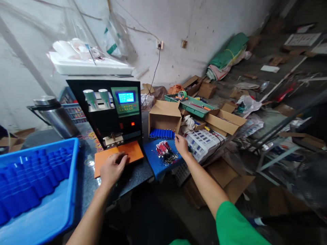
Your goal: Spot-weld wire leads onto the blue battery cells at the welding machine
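My left hand (112, 168) rests on the orange platform (134, 153) in front of a black spot welder (125, 131) with a lit display. Its thumb is apart from the loosely bent fingers, and no object shows in it. My right hand (182, 144) is closed in a pinch at the right end of a row of blue battery packs (162, 133) in an open cardboard box (165, 120). What lies between its fingertips is too small to make out. Left of that hand, a bundle of red and black wire leads (166, 153) lies on a blue surface (150, 149).
A blue crate (75, 170) of blue battery packs stands at left, with a steel jug (55, 115) behind it. A white foam tray (89, 68) sits on the welder. At right are a green tray (190, 107), a white plastic basket (199, 144) and cardboard boxes (224, 120).
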The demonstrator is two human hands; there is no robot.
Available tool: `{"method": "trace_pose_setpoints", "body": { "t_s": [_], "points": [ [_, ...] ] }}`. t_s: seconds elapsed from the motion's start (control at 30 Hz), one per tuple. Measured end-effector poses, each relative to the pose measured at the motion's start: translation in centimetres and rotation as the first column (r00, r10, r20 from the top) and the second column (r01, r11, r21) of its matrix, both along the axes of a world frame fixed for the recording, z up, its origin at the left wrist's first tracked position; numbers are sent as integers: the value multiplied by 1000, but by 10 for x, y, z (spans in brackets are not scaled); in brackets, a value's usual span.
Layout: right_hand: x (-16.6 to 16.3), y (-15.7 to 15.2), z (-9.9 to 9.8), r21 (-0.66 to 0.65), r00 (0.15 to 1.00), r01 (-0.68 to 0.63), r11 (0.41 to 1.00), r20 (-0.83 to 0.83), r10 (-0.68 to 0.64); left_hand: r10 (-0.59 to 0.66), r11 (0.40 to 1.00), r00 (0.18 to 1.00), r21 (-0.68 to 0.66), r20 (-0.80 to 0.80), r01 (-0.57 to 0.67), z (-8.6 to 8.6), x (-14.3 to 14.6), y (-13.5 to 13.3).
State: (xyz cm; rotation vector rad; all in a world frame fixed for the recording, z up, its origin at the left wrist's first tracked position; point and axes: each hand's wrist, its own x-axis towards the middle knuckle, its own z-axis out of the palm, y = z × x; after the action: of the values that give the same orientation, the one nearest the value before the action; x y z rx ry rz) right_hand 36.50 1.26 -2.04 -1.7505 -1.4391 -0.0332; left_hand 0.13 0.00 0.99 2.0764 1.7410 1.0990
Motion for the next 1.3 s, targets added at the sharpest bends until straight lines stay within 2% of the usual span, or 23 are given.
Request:
{"method": "trace_pose_setpoints", "body": {
  "t_s": [0.07,0.17,0.3,0.4,0.5,0.67,0.8,0.87,0.93,1.03,1.1,1.2,1.3],
  "points": [
    [-6,-6,9,-81,1000,-9,997,-7,8,-10,1000,1000,-3,13,10,-1,1,0],
    [-28,-11,26,-240,991,-109,965,51,125,-13,1000,1000,-10,5,13,-2,1,0],
    [-74,-12,42,-479,936,-221,849,141,323,-19,1000,1000,-16,-5,18,-4,1,0],
    [-106,-11,47,-598,895,-168,784,240,376,-24,1000,1000,-19,-3,24,-4,0,-1],
    [-126,-10,48,-663,880,-63,746,316,355,-19,1000,1000,-9,4,19,-4,1,-2],
    [-131,-8,45,-681,898,-37,731,298,323,-22,1000,999,-1,34,22,-2,3,-4],
    [-120,-8,39,-586,956,-97,805,171,240,-26,999,998,-17,54,27,-1,2,-5],
    [-114,-8,36,-471,976,-200,859,-21,215,-33,999,998,-18,60,35,-2,1,-5],
    [-111,-8,35,-302,932,-302,904,-294,213,-52,998,995,-24,82,54,-3,-1,-4],
    [-112,-12,38,-26,713,-366,930,-649,263,-106,993,977,-33,186,114,-6,-4,-3],
    [-117,-16,43,111,540,-375,920,-781,314,-149,987,943,-12,296,160,-7,-4,-7],
    [-131,-25,53,219,342,-362,906,-873,348,-209,978,893,65,399,200,-6,5,-23],
    [-152,-35,60,251,247,-368,896,-902,354,-265,961,894,177,362,213,1,23,-49]
  ]
}}
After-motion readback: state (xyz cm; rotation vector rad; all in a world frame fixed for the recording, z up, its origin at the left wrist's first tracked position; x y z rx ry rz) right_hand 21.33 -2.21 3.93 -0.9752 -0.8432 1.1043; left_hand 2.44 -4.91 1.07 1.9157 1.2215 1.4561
